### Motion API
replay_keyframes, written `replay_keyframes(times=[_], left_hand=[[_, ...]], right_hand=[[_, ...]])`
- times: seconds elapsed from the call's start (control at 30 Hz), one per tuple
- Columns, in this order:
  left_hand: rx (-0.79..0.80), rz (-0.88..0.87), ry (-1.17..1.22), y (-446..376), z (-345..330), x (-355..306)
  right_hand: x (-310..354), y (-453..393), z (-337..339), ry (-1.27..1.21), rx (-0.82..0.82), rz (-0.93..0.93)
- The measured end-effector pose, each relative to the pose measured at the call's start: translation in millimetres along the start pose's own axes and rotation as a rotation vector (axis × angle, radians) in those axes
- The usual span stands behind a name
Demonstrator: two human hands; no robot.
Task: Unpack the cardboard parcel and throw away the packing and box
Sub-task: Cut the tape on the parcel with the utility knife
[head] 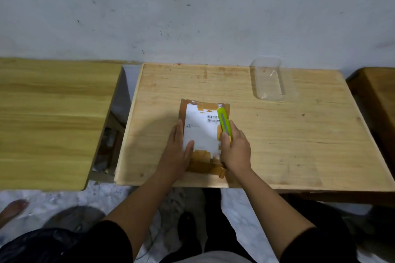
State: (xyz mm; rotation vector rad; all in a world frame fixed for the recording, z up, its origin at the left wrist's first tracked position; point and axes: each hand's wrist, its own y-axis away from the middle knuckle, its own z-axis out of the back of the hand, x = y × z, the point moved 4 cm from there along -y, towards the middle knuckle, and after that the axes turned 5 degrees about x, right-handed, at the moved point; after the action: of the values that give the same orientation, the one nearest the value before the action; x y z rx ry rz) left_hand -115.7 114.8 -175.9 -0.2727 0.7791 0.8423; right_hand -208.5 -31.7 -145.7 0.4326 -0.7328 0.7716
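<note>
A flat brown cardboard parcel (204, 111) wrapped in brown tape, with a white shipping label on top, lies near the front of the middle wooden table (288, 134). My left hand (178, 151) rests flat on the parcel's left side, thumb on the label. My right hand (235, 149) grips a lime-green utility knife (224, 120) that lies along the parcel's right edge, pointing away from me. The parcel's near end is partly hidden by both hands.
A clear plastic container (269, 80) stands at the table's back right. Another wooden table (49, 121) sits to the left across a narrow gap, and a darker one (378, 96) to the right. A grey wall (192, 10) runs behind. A foot (12, 209) shows at lower left.
</note>
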Motion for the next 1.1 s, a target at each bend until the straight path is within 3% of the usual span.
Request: replay_keyframes(times=[0.13,0.33,0.47,0.67,0.83,1.0,1.1], left_hand=[[-0.014,-0.012,0.036,-1.1,0.3,1.6],[-0.03,-0.045,0.042,-1.6,0.4,2.1],[-0.038,-0.059,0.062,-3.7,-2.2,7.2],[-0.06,-0.058,0.059,-1.3,-0.7,4.6],[-0.047,-0.037,0.069,0.5,1.3,0.3],[0.013,0.015,0.056,-5.9,5.6,4.3],[-0.045,0.044,0.03,-20.8,11.5,-6.1]], right_hand=[[-0.3,-0.8,7.2,0.047,0.052,-0.061],[-5.4,-4.3,14.5,0.03,0.258,0.002],[-10.6,-0.8,23.6,-0.073,0.421,-0.052],[-7.2,-2.1,28.5,-0.076,0.26,-0.022],[-9.8,-7.4,28.3,-0.144,0.095,-0.105],[-0.3,-40.8,46.9,-0.036,0.22,0.096],[7.9,-70.5,55.3,0.059,0.36,0.186]])
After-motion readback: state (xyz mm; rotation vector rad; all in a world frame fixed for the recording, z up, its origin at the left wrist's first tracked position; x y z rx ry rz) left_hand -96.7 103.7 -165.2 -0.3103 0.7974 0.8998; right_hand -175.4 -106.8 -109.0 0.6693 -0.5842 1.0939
